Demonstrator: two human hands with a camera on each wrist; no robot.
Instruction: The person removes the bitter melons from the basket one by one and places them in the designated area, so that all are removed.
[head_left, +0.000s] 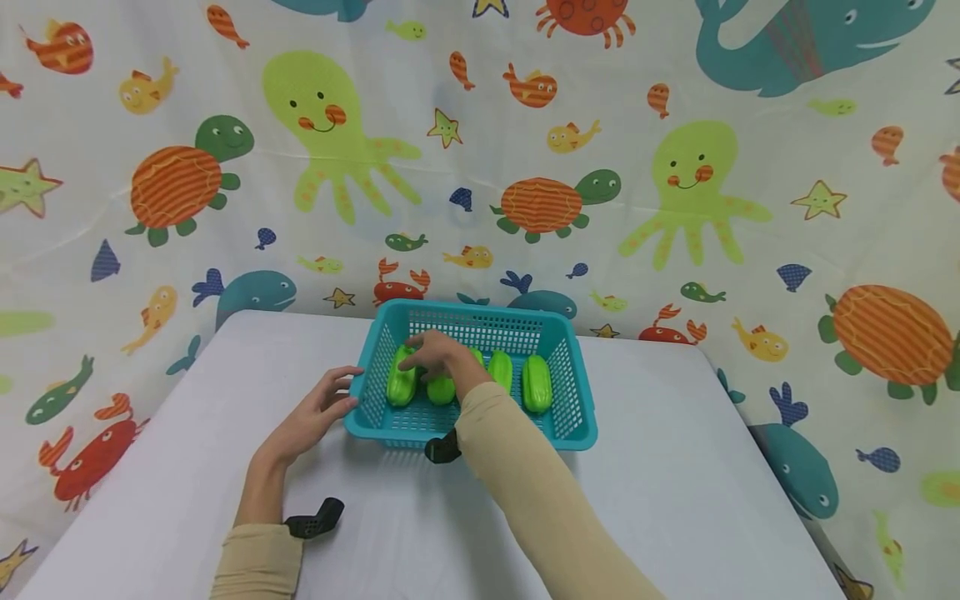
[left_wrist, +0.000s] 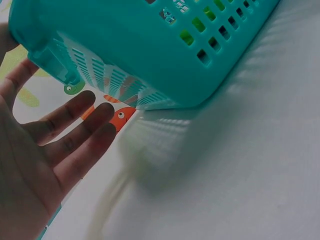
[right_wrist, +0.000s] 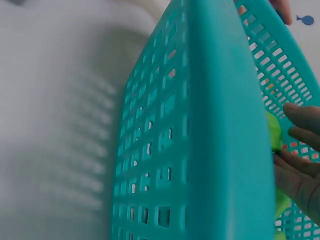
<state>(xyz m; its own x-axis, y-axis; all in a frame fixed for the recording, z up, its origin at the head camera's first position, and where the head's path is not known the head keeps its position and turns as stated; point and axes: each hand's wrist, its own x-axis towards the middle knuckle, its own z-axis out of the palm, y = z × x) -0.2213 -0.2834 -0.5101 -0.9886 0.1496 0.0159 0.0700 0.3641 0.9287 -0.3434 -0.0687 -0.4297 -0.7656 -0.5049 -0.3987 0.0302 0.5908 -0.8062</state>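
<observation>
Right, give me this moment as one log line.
left hand: touching teal basket, left side | right hand: inside basket, at leftmost green vegetables, grip unclear | basket: upright on white table

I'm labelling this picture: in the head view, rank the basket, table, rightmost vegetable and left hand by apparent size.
Largest to smallest:
1. Table
2. Basket
3. Left hand
4. Rightmost vegetable

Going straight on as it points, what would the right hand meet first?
Probably the leftmost green vegetable in the teal basket; depth is unclear, and the right hand may be touching it.
</observation>
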